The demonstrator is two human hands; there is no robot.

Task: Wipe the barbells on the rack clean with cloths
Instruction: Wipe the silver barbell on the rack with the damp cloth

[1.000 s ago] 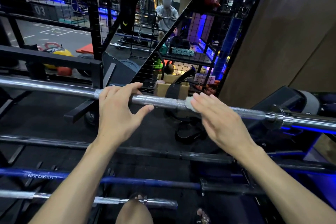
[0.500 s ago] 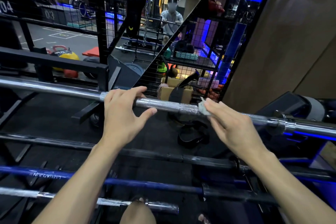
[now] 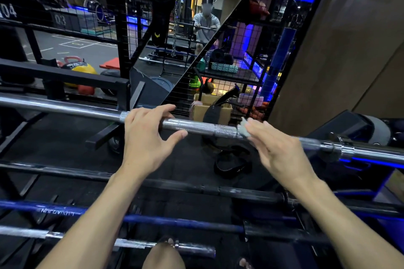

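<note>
Our left hand (image 3: pixel 148 137) rests on the top barbell (image 3: pixel 196 127) at nine o'clock of the cloth (image 3: pixel 243 126); three barbells lie nearer us.

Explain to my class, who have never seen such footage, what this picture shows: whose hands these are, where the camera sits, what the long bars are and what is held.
There is no machine here. The camera is worn on a person's head and looks down at their own two bare hands. The long metal rods are barbells lying across a storage rack in a gym. The left hand rests over the top silver barbell, fingers curved over it and thumb apart. The right hand presses a small pale cloth against the same bar to wipe it. Nearer the camera lie a black barbell, a blue barbell and another silver one.
</note>
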